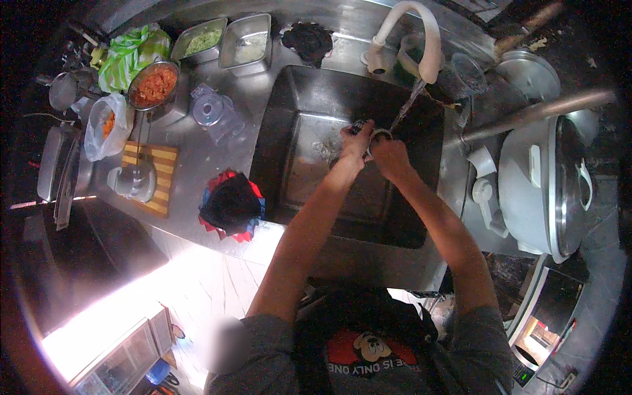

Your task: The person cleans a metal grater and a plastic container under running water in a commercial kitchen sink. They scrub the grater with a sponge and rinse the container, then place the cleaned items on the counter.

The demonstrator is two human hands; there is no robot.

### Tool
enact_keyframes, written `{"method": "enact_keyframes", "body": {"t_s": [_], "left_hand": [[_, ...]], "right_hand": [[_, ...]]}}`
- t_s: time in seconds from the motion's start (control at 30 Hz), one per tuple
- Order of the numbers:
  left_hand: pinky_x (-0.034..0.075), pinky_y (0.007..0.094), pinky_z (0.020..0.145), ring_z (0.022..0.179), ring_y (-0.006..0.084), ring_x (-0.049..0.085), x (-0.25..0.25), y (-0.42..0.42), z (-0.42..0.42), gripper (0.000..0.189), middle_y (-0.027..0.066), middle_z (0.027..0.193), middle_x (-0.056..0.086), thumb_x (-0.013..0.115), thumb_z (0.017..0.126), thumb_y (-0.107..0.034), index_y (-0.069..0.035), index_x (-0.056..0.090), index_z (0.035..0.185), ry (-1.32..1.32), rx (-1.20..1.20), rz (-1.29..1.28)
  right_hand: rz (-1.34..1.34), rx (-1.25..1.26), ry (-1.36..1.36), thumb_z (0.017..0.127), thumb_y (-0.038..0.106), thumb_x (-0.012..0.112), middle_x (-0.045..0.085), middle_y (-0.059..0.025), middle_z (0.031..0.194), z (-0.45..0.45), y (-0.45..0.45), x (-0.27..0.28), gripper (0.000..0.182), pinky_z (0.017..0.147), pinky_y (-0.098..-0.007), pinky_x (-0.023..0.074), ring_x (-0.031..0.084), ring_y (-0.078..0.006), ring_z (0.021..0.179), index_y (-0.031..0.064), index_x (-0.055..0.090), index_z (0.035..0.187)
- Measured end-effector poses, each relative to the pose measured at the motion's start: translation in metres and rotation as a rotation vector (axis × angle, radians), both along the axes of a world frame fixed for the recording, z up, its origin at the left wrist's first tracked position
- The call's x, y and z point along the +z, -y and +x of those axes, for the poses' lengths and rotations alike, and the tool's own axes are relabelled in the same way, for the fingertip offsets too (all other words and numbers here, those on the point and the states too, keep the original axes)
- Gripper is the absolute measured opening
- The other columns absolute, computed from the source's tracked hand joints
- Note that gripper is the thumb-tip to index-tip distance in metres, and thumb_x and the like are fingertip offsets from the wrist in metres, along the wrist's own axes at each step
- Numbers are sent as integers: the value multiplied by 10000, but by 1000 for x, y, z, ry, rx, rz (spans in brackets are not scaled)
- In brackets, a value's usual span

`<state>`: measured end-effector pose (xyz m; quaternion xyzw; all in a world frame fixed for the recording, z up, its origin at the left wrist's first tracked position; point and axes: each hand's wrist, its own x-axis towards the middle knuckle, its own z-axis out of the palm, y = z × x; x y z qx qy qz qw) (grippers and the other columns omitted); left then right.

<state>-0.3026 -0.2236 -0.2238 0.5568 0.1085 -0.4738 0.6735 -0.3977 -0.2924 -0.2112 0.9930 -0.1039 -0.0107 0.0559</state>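
Over the steel sink (340,197) both hands meet at a small round vessel (379,133) with a pale rim. My left hand (359,143) grips it from the left, and a dark shiny piece (357,127) shows at its fingers, too small to name. My right hand (391,157) closes on the rim from the right, its fingertips hidden at the opening. A stream of water (409,106) runs from the white gooseneck faucet (430,54) down beside the vessel. Small pale scraps (326,148) lie on the sink floor.
Left on the counter are a clear plastic appliance bowl (215,111), a pan of chopped orange-red food (154,86), steel trays (245,47) and a striped cutting board (170,173). A black-lined bin (232,202) stands near the front edge. Right is a large white lidded cooker (526,182).
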Motion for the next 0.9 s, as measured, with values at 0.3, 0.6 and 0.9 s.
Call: {"method": "enact_keyframes", "body": {"t_s": [0.3,0.6,0.9], "left_hand": [[555,457,705,895,254,623,-74,-48,64,446,117,1000,602,609,832,-375,-53,485,1114,-316,82,-342],[565,378,604,786,233,649,-38,-54,57,338,76,924,655,475,903,-417,-123,581,1032,-369,-53,-358],[565,376,664,801,218,639,-13,-23,13,459,88,986,633,350,946,-480,-86,551,1067,-158,-258,-374]], "right_hand": [[576,-441,142,796,121,607,666,-64,858,-4,5,3,141,542,-299,516,646,-161,620,92,662,923],[1115,-772,456,794,193,678,637,-38,891,-7,47,-42,241,568,-306,547,631,-156,769,71,635,997],[2209,-788,293,925,404,442,574,-97,1101,3,25,-8,399,695,-437,558,614,-273,904,91,509,1162]]}}
